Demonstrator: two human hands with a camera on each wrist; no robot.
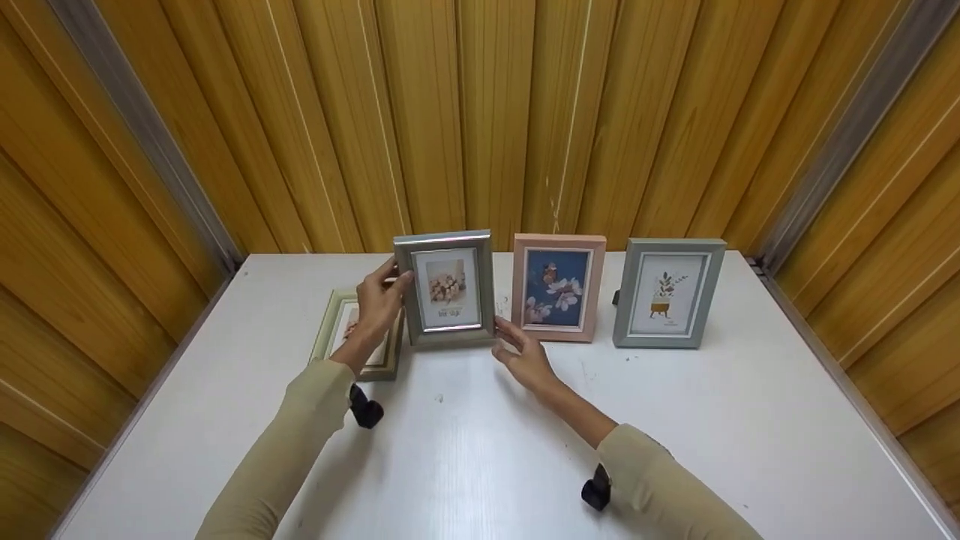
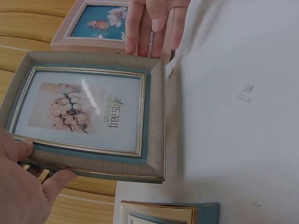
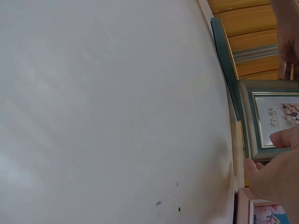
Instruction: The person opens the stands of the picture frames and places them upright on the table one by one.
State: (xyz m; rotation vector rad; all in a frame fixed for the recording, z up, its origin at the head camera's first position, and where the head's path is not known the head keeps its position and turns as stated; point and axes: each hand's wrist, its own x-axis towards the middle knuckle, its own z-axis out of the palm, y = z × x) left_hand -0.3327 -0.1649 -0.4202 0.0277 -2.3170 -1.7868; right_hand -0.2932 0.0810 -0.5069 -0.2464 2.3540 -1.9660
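Note:
A grey-green picture frame (image 1: 448,289) with a flower picture is held upright over the white table, tilted slightly. My left hand (image 1: 381,300) grips its left edge, thumb on the front and fingers passing behind. At the lower right edge is my right hand (image 1: 529,364), its extended fingers (image 2: 145,39) touching the frame's side and its thumb apart from them. Partly hidden by my left arm, a pale green-gold picture frame (image 1: 390,364) lies face up on the table at the left.
A pink picture frame (image 1: 559,334) with blossoms on blue stands right of the held one. Farther right stands a grey-green picture frame (image 1: 669,341) with a potted plant print. Wood-look panel walls (image 1: 495,112) enclose the white table (image 1: 465,457) at the back and sides.

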